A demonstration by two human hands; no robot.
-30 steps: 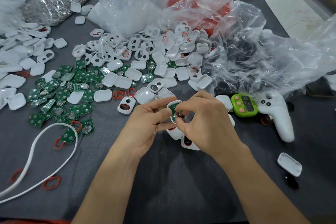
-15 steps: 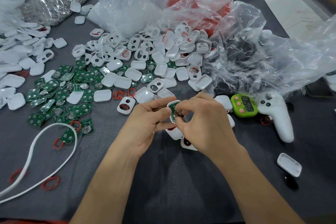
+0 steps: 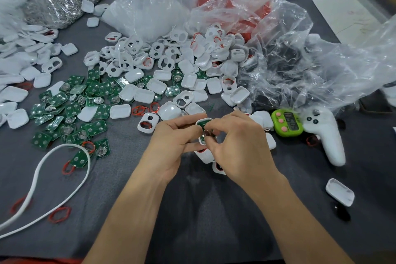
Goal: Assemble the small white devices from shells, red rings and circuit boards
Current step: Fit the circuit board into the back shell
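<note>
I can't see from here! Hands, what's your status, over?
Left hand holds white shell; right hand pinches green board into it. Spare shells beneath, not blocking.

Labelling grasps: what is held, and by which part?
One white shell with a green board in it: left hand grips its left edge, right hand pinches its right side.

White shells (image 3: 147, 95); green boards (image 3: 95, 127); red rings (image 3: 59, 214)

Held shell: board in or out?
In. The green board shows inside the shell rim; left hand grips the shell, right hand pinches at the board. Seated fully: cannot tell.
</note>
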